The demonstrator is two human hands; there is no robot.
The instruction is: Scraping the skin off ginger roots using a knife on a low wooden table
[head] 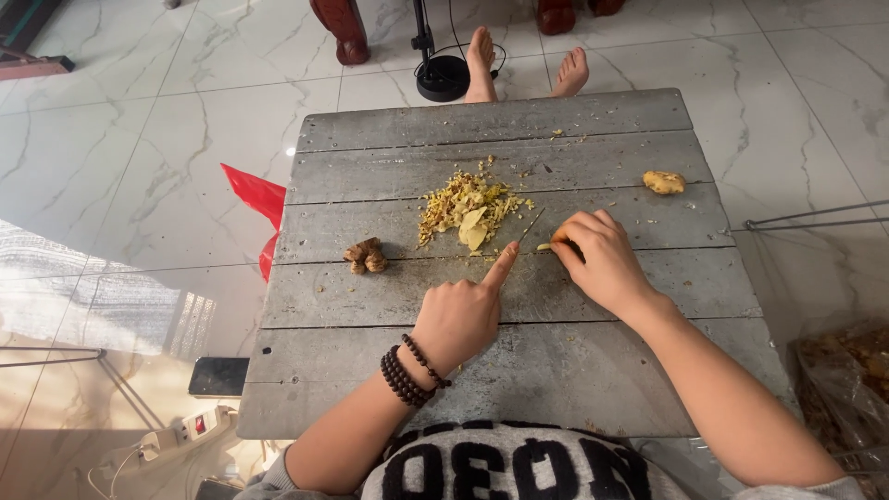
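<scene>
On a grey wooden plank table point(370, 296) my left hand point(460, 313) grips a knife handle, index finger stretched along the thin blade point(530, 225), whose tip points toward a heap of yellow chopped ginger point(468, 207). My right hand point(597, 259) pinches a small yellowish ginger piece point(545, 246) against the board right beside the blade. A brown unpeeled ginger knob point(365, 256) lies to the left of my left hand. A peeled yellow ginger chunk point(664, 182) rests at the far right of the table.
Bare feet point(480, 56) of another person show beyond the table's far edge, beside a black round stand base point(442, 78). A red plastic bag point(255, 199) lies left of the table. A phone point(219, 376) and power strip point(185, 431) sit on the marble floor.
</scene>
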